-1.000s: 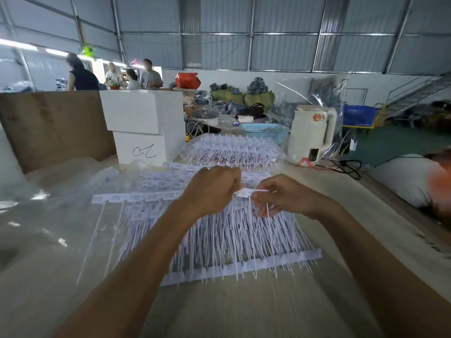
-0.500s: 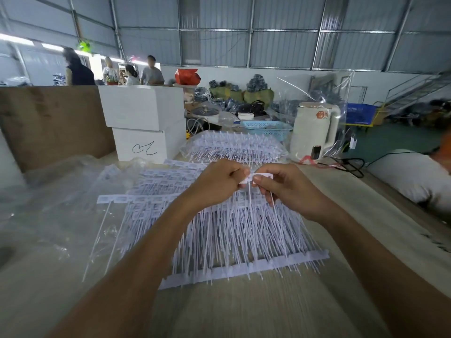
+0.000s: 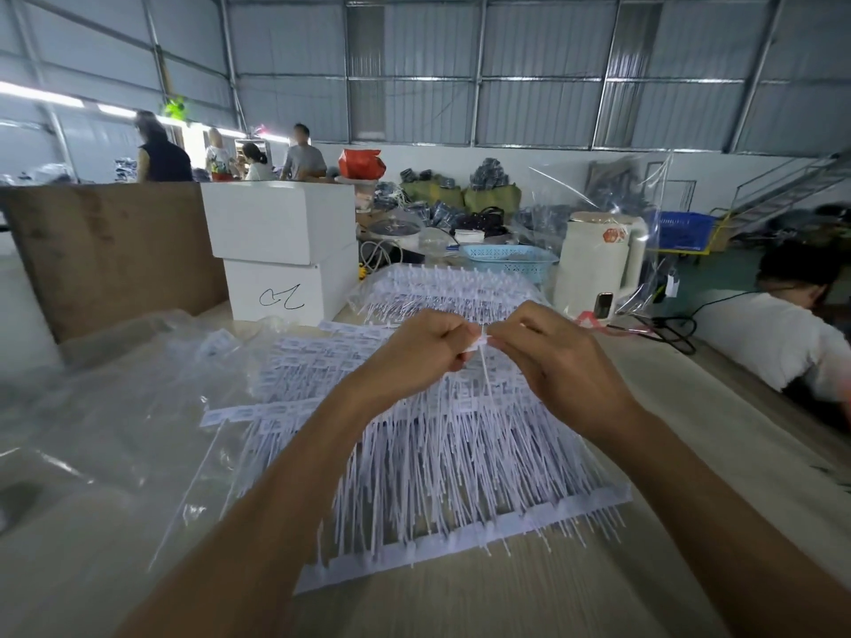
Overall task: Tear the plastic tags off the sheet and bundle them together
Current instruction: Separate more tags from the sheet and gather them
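Head view: hands lift, one tag coming away

Head camera now has both hands higher above the pile than half a second ago, and closer together. The left hand [image 3: 426, 349] has its fingers curled round a small gathered bunch of white tag heads; the right hand [image 3: 550, 356] pinches a single tag [image 3: 479, 345] at its head, its thin tail hanging straight down between the wrists. That reads as one tag being pulled clear and passed to the bundle, so the tearing goes on, with most of the work still ahead.

Count it up: two hands at work, one tag between them. On the counter [image 3: 460, 610] lies one fanned stack of tag sheets [image 3: 428, 458] right under the hands, too many strands to count, with a white strip along its near edge. One bagged heap of more tags [image 3: 442, 287] sits behind. Two white boxes [image 3: 281, 255] stand stacked at the back left, one pale kettle [image 3: 598, 264] back right, one blue basket [image 3: 509, 259] between.
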The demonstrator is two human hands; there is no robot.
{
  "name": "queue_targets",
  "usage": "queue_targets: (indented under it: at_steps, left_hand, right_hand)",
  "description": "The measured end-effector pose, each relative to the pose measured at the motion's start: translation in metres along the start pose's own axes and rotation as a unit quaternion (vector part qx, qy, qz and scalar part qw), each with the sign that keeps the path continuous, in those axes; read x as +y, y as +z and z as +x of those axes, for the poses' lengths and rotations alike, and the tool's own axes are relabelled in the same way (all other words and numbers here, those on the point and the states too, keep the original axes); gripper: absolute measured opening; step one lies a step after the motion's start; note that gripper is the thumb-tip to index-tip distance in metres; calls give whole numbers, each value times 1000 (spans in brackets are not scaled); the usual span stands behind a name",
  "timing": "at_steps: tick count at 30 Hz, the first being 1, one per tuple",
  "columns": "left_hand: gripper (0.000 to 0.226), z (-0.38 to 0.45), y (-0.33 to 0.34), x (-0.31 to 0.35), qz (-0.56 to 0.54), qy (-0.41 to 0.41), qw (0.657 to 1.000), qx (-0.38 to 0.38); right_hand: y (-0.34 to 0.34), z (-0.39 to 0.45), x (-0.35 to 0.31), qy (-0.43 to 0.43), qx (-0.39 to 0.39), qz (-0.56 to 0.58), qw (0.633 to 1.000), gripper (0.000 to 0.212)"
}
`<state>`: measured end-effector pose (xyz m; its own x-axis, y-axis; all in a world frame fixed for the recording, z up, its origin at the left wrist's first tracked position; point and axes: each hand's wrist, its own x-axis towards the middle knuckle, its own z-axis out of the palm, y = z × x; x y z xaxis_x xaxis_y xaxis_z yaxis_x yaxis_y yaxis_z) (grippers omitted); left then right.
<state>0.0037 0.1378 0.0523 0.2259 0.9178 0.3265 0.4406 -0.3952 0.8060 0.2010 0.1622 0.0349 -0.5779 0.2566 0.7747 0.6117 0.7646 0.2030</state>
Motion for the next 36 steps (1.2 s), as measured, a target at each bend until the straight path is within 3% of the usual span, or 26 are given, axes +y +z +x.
queue_targets:
  at_steps: [2, 5, 7, 9, 11, 13, 16, 18, 22, 27, 30, 32, 33, 36]
  left_hand:
    - [42, 0, -2, 3, 68, 29, 997, 9]
    - [42, -2, -9, 5, 201, 68, 977, 15]
    - [40, -6, -15, 7, 280, 80, 956, -17]
    - [41, -9, -22, 7, 291, 86, 952, -25]
    - [40, -9, -27, 6, 255, 92, 963, -14]
    - [31, -8, -26, 6, 235, 81, 968, -44]
    - [22, -7, -22, 3, 242, 70, 965, -74]
    - [22, -6, -23, 3, 255, 92, 961, -46]
    - [27, -5, -33, 0, 226, 127, 966, 22]
    - [23, -9, -37, 2, 228, 130, 965, 20]
    - [20, -13, -40, 15, 195, 147, 969, 30]
    - [14, -15, -40, 27, 169, 171, 970, 46]
    - [11, -17, -40, 32, 154, 183, 970, 52]
    - [14, -21, -39, 41, 124, 209, 968, 55]
  right_hand:
    - [0, -2, -1, 6, -2, 1, 1000, 11]
    - [4, -2, -3, 184, -49, 72, 979, 50]
    - [1, 0, 10, 230, -12, 54, 972, 30]
    - [-7, 1, 31, 248, 75, 49, 965, 16]
    - [-13, 2, 42, 337, 107, 175, 919, 13]
    - [-9, 3, 36, 405, 65, 345, 844, 16]
    - [-4, 9, 21, 425, 0, 506, 751, 19]
    - [-10, 17, 16, 410, 9, 555, 724, 17]
    - [-12, 16, 14, 413, 39, 581, 700, 16]
    - [-2, 9, 5, 459, 51, 583, 669, 13]
    - [0, 15, -9, 449, 15, 603, 659, 17]
    - [-4, 23, -20, 420, -37, 641, 642, 35]
    - [-7, 26, -25, 401, -58, 641, 652, 41]
    - [-15, 31, -34, 332, -55, 579, 743, 30]
